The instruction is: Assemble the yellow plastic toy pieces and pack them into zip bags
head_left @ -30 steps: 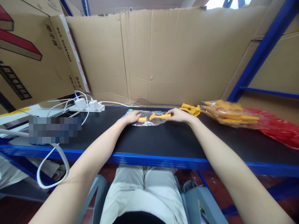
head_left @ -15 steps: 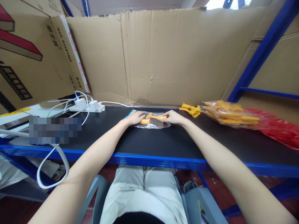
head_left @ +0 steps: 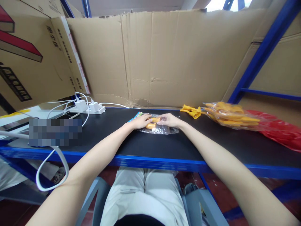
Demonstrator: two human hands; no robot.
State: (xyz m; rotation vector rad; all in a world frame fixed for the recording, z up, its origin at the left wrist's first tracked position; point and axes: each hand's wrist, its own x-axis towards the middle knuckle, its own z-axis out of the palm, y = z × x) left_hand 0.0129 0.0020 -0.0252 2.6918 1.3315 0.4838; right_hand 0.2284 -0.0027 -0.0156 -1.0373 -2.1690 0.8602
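My right hand [head_left: 170, 120] slid left; clear bag [head_left: 164, 130] shifted right, now under both hands on tabletop [head_left: 152, 146]. Right pinches orange piece [head_left: 155, 119]; left hand [head_left: 142, 121] covers bag, can't tell grip. Best: pin film, ease piece gently.

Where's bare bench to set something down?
Black tabletop shows bare between power strip and left forearm; between clear bag and blue front rail; and between right forearm and red bundle. Crowded: the left end, with chargers; the middle, with left hand and right hand at the bag; the right rear, with loose yellow pieces and bagged yellow pieces.
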